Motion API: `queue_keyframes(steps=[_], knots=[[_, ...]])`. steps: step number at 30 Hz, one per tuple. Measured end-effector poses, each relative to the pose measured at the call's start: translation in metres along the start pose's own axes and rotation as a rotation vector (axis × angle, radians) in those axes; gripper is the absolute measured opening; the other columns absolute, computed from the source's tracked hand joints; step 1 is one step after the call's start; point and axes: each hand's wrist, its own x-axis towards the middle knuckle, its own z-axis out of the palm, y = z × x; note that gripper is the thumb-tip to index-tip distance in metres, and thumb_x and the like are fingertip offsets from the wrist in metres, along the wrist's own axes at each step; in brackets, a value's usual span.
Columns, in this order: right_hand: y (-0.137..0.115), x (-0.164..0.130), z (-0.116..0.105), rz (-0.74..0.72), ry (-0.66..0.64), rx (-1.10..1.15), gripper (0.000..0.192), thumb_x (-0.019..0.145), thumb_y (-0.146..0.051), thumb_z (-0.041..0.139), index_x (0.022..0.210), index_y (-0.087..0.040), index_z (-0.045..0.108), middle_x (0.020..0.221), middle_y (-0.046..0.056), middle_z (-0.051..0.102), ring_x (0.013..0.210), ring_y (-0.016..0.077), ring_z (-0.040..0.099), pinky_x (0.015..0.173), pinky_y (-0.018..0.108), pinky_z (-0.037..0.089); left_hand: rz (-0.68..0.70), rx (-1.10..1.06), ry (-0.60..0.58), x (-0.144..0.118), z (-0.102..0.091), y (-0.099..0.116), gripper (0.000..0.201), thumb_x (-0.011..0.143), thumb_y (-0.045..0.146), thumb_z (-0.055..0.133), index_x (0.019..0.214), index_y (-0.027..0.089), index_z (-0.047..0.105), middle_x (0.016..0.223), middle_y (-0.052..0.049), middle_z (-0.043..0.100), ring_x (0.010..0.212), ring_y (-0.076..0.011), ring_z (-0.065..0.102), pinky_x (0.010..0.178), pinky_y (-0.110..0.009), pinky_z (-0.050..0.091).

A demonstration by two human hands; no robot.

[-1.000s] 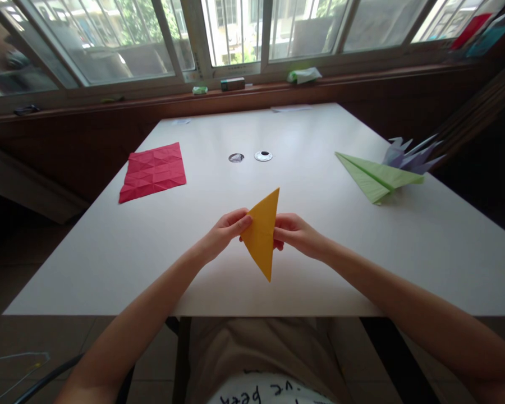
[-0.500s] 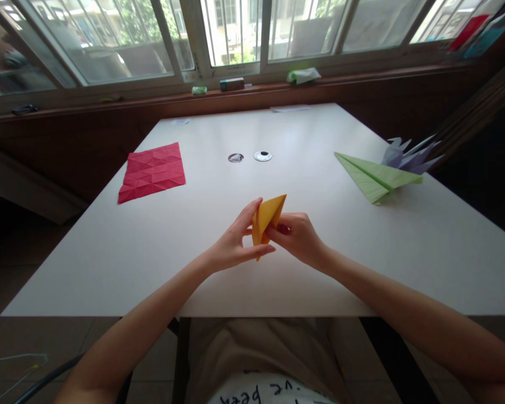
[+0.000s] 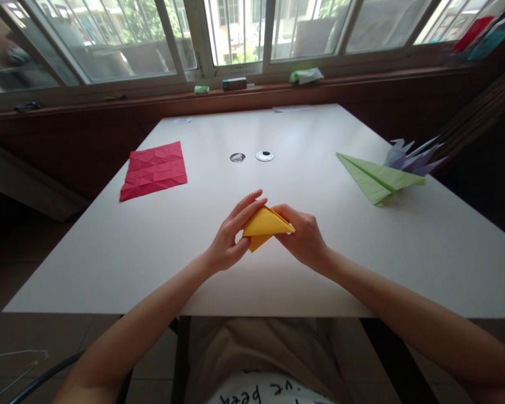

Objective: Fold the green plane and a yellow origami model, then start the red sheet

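Note:
A folded orange paper (image 3: 264,225) is held above the near middle of the white table (image 3: 151,252). My left hand (image 3: 231,235) grips its left side, with fingers stretched over the top edge. On the other side my right hand (image 3: 303,235) pinches the paper's right corner. The paper lies roughly level and looks partly spread into a pocket shape. Both forearms reach in from the bottom of the view.
A creased red paper sheet (image 3: 154,170) lies at the left of the table. A green folded paper plane (image 3: 376,178) and a pale purple folded figure (image 3: 412,156) sit at the right. Two round metal grommets (image 3: 252,156) are in the table's middle. Small items rest on the windowsill (image 3: 235,84).
The orange paper was an upright flat triangle; it has been turned down to lie level between both hands, and my left fingers have spread over it.

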Motion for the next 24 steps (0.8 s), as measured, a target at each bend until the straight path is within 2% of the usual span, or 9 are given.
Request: queue_keyframes(steps=[3, 6, 9, 12, 16, 19, 22, 24], knots=[[0.0, -0.001, -0.001, -0.024, 0.045, 0.101, 0.025, 0.078, -0.014, 0.052, 0.102, -0.022, 0.054, 0.08, 0.001, 0.067, 0.065, 0.012, 0.059, 0.059, 0.023, 0.047, -0.036, -0.022, 0.034, 0.001, -0.001, 0.002, 0.041, 0.087, 0.029, 0.046, 0.127, 0.028, 0.05, 0.146, -0.007, 0.031, 0.129, -0.0294, 0.037, 0.1, -0.039, 0.039], [0.002, 0.0, -0.003, -0.128, 0.091, 0.131, 0.029, 0.083, -0.013, 0.047, 0.108, -0.024, 0.056, 0.093, 0.003, 0.067, 0.074, 0.0131, 0.061, 0.065, 0.025, 0.05, -0.061, -0.032, 0.098, 0.002, -0.002, 0.002, 0.035, 0.087, 0.027, 0.046, 0.12, 0.029, 0.057, 0.146, -0.004, 0.032, 0.132, -0.0293, 0.033, 0.097, -0.039, 0.042], [0.004, 0.002, -0.005, -0.23, 0.109, 0.14, 0.035, 0.083, -0.009, 0.045, 0.111, -0.027, 0.058, 0.092, 0.004, 0.064, 0.078, 0.0133, 0.06, 0.065, 0.025, 0.049, -0.085, -0.087, 0.148, 0.003, -0.003, 0.001, 0.032, 0.088, 0.024, 0.045, 0.114, 0.031, 0.062, 0.144, -0.002, 0.036, 0.131, -0.0273, 0.035, 0.094, -0.036, 0.044], [0.004, 0.004, -0.007, -0.302, 0.093, 0.186, 0.037, 0.083, -0.008, 0.047, 0.113, -0.027, 0.058, 0.09, 0.004, 0.061, 0.079, 0.0132, 0.059, 0.064, 0.024, 0.048, -0.139, -0.18, 0.187, 0.003, -0.002, -0.002, 0.033, 0.085, 0.018, 0.047, 0.109, 0.031, 0.065, 0.138, 0.0, 0.045, 0.128, -0.0246, 0.04, 0.096, -0.035, 0.043], [0.005, 0.006, -0.009, -0.284, 0.062, 0.224, 0.033, 0.085, -0.013, 0.048, 0.113, -0.026, 0.06, 0.09, 0.005, 0.06, 0.08, 0.0149, 0.059, 0.066, 0.027, 0.048, -0.297, -0.367, 0.235, 0.004, -0.002, -0.008, 0.032, 0.077, 0.014, 0.053, 0.1, 0.029, 0.07, 0.127, 0.0, 0.056, 0.121, -0.0248, 0.047, 0.094, -0.035, 0.043], [0.005, 0.007, -0.009, -0.195, 0.071, 0.249, 0.03, 0.084, -0.015, 0.049, 0.109, -0.026, 0.062, 0.09, 0.005, 0.06, 0.079, 0.0154, 0.058, 0.065, 0.028, 0.048, -0.434, -0.519, 0.193, 0.006, -0.006, -0.008, 0.038, 0.069, 0.013, 0.059, 0.101, 0.029, 0.069, 0.121, 0.0, 0.06, 0.114, -0.0245, 0.052, 0.089, -0.033, 0.046], [0.005, 0.007, -0.009, -0.097, 0.096, 0.268, 0.026, 0.084, -0.016, 0.05, 0.103, -0.025, 0.064, 0.088, 0.004, 0.06, 0.078, 0.0153, 0.058, 0.064, 0.027, 0.047, -0.52, -0.69, 0.052, 0.009, -0.011, -0.003, 0.044, 0.066, 0.017, 0.057, 0.108, 0.026, 0.065, 0.118, -0.003, 0.062, 0.109, -0.0251, 0.054, 0.084, -0.032, 0.048], [0.005, 0.007, -0.008, -0.07, 0.099, 0.259, 0.025, 0.083, -0.014, 0.05, 0.101, -0.024, 0.065, 0.087, 0.004, 0.06, 0.077, 0.0151, 0.058, 0.064, 0.027, 0.047, -0.551, -0.773, -0.001, 0.011, -0.013, 0.0, 0.044, 0.069, 0.024, 0.055, 0.112, 0.024, 0.063, 0.117, -0.005, 0.061, 0.106, -0.0255, 0.055, 0.082, -0.034, 0.049]])
